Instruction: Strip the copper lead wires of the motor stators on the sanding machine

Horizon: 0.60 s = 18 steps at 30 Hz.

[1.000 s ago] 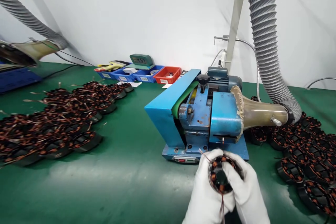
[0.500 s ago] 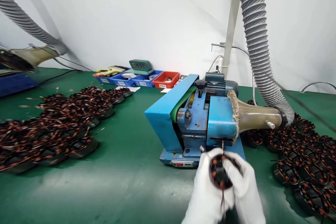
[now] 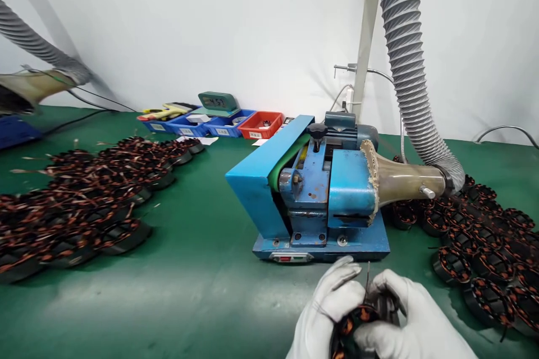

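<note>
Both of my hands wear white gloves and hold a black ring-shaped motor stator (image 3: 362, 313) with copper windings, low in front of the machine. My left hand (image 3: 330, 300) wraps the stator's left side, its thumb and fingers close to a thin wire (image 3: 368, 277) that points upward. On the other side, my right hand (image 3: 415, 317) grips the ring, its thumb over the opening. The lower part of the stator runs out of view. Just beyond stands a blue belt machine (image 3: 309, 190) with a slotted cover (image 3: 351, 188), apart from the stator.
Many stators with loose wire ends (image 3: 105, 202) crowd the left of the green table (image 3: 202, 291); more stators (image 3: 490, 255) lie at right. A grey hose (image 3: 406, 56) joins the machine's funnel (image 3: 404, 182). Blue bins (image 3: 223, 126), a red bin (image 3: 261, 125) and a clock (image 3: 218, 101) stand behind.
My hands have drawn the stator back from the machine's slot, down toward me. The stator has been turned, and my left fingers have shifted to near its upright wire.
</note>
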Each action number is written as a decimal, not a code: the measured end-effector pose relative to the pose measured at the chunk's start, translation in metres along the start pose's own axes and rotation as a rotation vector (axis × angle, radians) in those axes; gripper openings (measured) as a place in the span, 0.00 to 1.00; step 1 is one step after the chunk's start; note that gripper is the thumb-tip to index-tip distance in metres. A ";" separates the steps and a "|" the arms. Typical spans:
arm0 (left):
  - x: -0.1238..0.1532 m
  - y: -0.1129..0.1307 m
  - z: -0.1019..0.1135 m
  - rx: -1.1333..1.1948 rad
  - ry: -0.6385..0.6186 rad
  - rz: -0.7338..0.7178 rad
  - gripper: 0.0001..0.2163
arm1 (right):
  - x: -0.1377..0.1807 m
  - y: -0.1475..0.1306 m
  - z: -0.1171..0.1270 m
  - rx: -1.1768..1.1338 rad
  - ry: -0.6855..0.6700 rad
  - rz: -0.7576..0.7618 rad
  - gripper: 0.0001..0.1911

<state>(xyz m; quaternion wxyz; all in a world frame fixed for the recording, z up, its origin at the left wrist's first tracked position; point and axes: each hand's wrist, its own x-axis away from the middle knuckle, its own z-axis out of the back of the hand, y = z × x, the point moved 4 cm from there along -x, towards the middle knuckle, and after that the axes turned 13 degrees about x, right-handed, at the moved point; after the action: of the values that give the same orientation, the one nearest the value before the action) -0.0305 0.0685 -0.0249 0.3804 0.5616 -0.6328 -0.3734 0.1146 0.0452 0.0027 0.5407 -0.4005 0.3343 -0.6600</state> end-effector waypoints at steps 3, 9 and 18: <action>-0.001 -0.005 -0.006 0.049 -0.005 0.057 0.04 | -0.004 0.008 0.005 -0.159 -0.129 -0.059 0.15; 0.001 -0.012 -0.003 0.074 0.044 0.078 0.05 | -0.012 0.011 0.029 -0.835 0.147 -0.033 0.19; 0.011 -0.005 -0.004 0.020 0.062 0.029 0.10 | -0.027 0.000 -0.011 -0.654 0.073 -0.042 0.09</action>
<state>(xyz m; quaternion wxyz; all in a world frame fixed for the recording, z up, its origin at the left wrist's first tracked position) -0.0255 0.0573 -0.0266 0.3993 0.5676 -0.6325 -0.3440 0.1079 0.0722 -0.0069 0.3576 -0.5356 0.5393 -0.5426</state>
